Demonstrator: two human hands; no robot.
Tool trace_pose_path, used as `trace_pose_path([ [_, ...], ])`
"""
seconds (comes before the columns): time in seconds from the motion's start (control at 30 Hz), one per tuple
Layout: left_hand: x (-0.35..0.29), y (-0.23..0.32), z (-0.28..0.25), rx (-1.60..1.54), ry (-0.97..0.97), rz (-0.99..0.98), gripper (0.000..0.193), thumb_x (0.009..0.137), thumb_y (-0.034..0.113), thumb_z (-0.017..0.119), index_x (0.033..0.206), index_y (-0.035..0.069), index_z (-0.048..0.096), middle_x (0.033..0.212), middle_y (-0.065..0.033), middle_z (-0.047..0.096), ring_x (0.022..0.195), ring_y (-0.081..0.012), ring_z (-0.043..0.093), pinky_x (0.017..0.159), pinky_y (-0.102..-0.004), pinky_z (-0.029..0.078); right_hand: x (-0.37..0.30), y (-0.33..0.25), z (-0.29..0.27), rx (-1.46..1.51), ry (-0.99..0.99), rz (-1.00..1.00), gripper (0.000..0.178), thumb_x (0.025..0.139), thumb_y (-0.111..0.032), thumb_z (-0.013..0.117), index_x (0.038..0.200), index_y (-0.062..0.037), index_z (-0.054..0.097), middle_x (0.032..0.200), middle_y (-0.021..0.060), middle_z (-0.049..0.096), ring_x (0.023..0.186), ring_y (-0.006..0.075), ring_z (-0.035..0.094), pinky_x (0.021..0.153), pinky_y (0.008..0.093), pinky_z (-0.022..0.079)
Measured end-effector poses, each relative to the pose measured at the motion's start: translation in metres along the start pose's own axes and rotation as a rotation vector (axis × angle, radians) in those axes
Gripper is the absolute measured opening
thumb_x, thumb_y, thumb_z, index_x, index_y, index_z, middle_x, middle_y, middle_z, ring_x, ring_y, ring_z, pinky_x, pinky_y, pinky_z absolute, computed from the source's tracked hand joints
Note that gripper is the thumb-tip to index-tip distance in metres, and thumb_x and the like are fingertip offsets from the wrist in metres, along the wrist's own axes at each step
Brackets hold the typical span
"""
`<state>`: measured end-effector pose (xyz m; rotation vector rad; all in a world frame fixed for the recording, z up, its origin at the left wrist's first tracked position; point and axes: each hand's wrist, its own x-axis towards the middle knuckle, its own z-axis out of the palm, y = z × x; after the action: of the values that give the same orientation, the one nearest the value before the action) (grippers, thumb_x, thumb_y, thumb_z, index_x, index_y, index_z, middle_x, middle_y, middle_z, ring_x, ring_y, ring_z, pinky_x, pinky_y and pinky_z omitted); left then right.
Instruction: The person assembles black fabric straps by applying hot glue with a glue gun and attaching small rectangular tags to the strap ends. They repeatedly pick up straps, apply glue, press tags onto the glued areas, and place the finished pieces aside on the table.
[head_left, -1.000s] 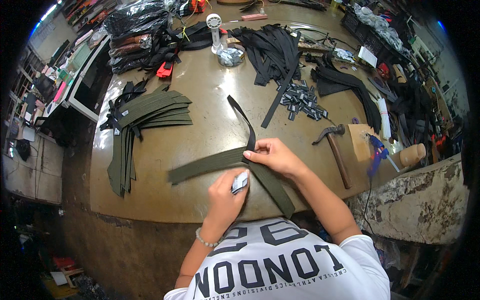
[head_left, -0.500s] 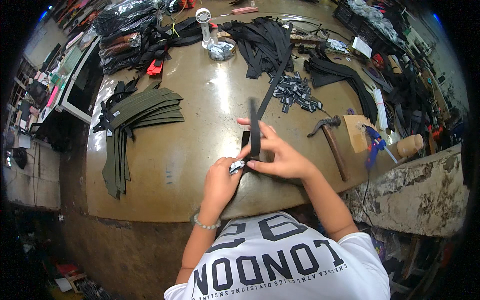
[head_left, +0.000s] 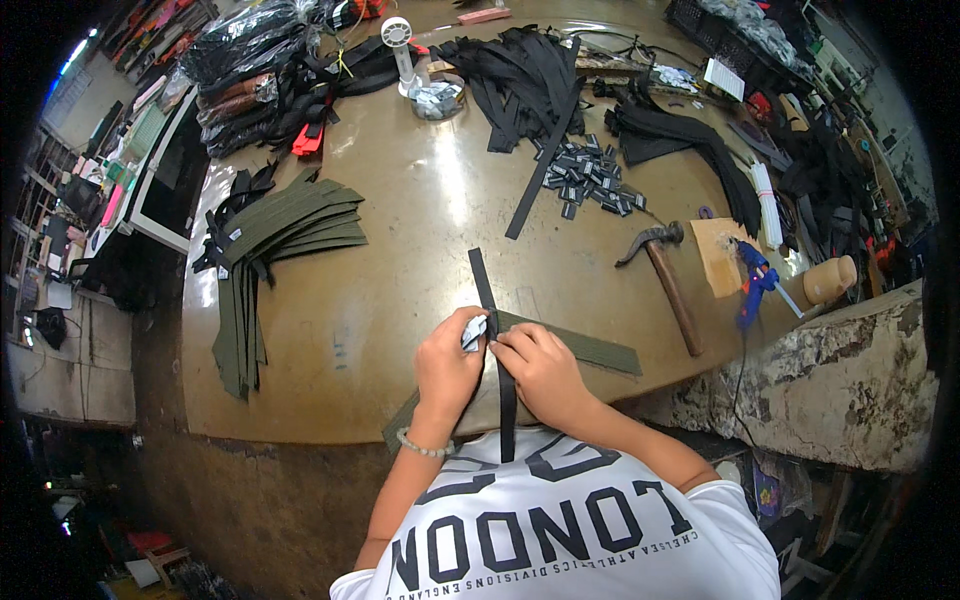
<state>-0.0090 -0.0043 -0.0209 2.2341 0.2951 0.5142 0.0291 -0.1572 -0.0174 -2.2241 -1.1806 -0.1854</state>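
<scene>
Wide-angle head view, moderately lit. A bluish-white lamp (head_left: 72,52) glows at the upper left; on the glossy brown tabletop (head_left: 300,350), a vertical streak of white glare runs down the upper middle, with paler reflections along the left margin. The white shirt (head_left: 600,540) is the brightest broad surface; the black straps (head_left: 510,85) sink toward featureless dark. The floor (head_left: 165,490) lies in shadow, its lower-left clutter indistinct. Both hands (head_left: 548,375) appear reasonably sharp. Fisheye distortion bows the table's near edge, and black vignetting swallows the corners.
</scene>
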Motion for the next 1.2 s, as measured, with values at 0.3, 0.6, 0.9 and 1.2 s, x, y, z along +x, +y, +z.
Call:
trace_pose_path([
  [0.3,-0.002,0.004,-0.004,0.267,-0.147,0.062,0.044,0.074,0.0,0.066,0.112,0.021,0.071,0.075,-0.0115,0.059,0.07,-0.0347,0.061,0.062,-0.0454,0.049,-0.021,-0.011,-0.03,0.165,-0.26,0.095,0.036,0.074,0.004,0.059,0.109,-0.0024,0.067,0.105,0.0097,0.064,0.095,0.0285,0.061,0.082,0.037,0.052],
  [0.6,0.001,0.0,-0.004,0.248,-0.155,0.114,0.051,0.073,0.0,0.068,0.119,0.022,0.068,0.084,-0.0098,0.062,0.075,-0.0313,0.064,0.064,-0.0426,0.051,-0.053,0.011,-0.091,0.694,-0.68,0.305,0.062,0.081,-0.007,0.07,0.139,-0.0168,0.053,0.079,0.0171,0.068,0.067,0.0297,0.067,0.066,0.0388,0.055],
  [0.9,-0.015,0.01,-0.031,-0.018,0.084,0.0,0.024,0.081,0.006,0.073,0.106,0.005,0.071,0.09,-0.0189,0.069,0.076,-0.0301,0.068,0.069,-0.0346,0.053,-0.145,0.208,-0.168,-0.123,0.932,0.91,0.055,0.084,-0.038,0.079,0.112,0.0038,0.057,0.127,0.017,0.052,0.109,0.0257,0.057,0.096,0.0366,0.044],
  [1.2,-0.026,0.001,-0.015,0.189,-0.068,-0.007,0.029,0.079,0.012,0.073,0.108,0.012,0.071,0.083,-0.011,0.067,0.074,-0.0304,0.066,0.064,-0.039,0.052,-0.015,0.096,-0.141,0.489,0.455,0.678,0.034,0.092,-0.033,0.068,0.118,-0.0115,0.058,0.085,0.0036,0.064,0.07,0.0066,0.058,0.061,0.0214,0.046],
])
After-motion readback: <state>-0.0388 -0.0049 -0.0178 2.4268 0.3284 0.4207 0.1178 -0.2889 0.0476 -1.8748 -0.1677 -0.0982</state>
